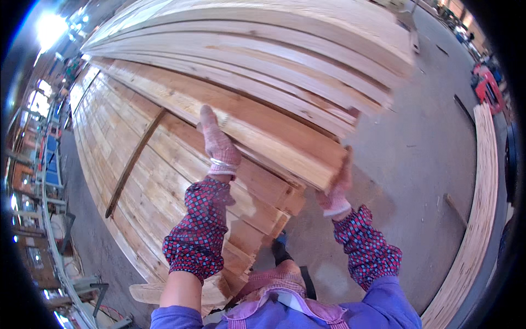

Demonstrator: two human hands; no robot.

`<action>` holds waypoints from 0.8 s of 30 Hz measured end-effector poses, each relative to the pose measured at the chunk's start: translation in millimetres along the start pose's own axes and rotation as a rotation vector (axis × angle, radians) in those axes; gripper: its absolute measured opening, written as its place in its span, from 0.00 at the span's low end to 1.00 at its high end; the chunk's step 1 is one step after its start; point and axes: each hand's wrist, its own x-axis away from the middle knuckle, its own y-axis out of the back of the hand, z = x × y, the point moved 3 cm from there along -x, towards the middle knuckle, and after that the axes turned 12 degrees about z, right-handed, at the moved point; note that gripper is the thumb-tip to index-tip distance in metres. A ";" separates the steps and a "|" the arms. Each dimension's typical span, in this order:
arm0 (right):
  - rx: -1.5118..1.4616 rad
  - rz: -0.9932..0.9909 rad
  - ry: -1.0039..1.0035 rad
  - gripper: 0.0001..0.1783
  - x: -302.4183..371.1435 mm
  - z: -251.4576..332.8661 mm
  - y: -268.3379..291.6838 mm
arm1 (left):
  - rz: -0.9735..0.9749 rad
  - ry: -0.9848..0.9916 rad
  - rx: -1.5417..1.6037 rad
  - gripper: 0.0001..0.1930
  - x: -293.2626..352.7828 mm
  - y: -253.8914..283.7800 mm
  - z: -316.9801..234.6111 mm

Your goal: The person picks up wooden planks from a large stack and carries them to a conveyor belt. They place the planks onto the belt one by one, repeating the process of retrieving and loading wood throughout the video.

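Observation:
A long, thick wooden board (pixel 285 130) lies lengthwise between the stacked timber, its near end sticking out toward the right. My left hand (pixel 220 143), in a pinkish knit glove, holds its near side, with a thumb or finger stretched along the wood and the others hidden below. At the board's end my right hand (pixel 338 189), gloved too, wraps round the corner; motion blurs its fingers. Below the board spreads a layer of pale planks (pixel 164 175) laid side by side. Beyond it rises a higher stack of boards (pixel 285 60).
A thin wooden strip (pixel 135 162) lies across the lower planks. Grey floor (pixel 400 159) runs along the right, with a long pale stack of wood (pixel 475 208) standing there. Farther back is a red machine or cart (pixel 487 90). Metal framing (pixel 52 181) lines the left.

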 end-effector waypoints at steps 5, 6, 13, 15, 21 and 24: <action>0.063 -0.169 -0.091 0.39 -8.6 1.1 23.3 | 0.011 0.179 -0.162 0.40 39.4 -8.3 24.1; 0.077 -0.191 -0.085 0.39 -10.1 2.9 26.3 | 0.027 0.196 -0.226 0.37 50.2 -12.9 26.3; 0.100 -0.202 -0.039 0.39 -37.2 -3.1 50.3 | 0.045 0.187 -0.087 0.36 80.1 -30.3 40.1; 0.001 -0.052 -0.086 0.38 -46.0 -5.2 39.9 | 0.055 0.083 -0.066 0.39 79.7 -30.2 41.8; -0.191 0.178 -0.103 0.36 -30.5 -5.2 17.4 | -0.056 -0.080 -0.088 0.40 77.6 -39.4 34.5; -0.255 0.224 -0.125 0.34 -34.7 -3.4 36.7 | -0.080 -0.068 -0.286 0.49 78.8 -45.7 36.5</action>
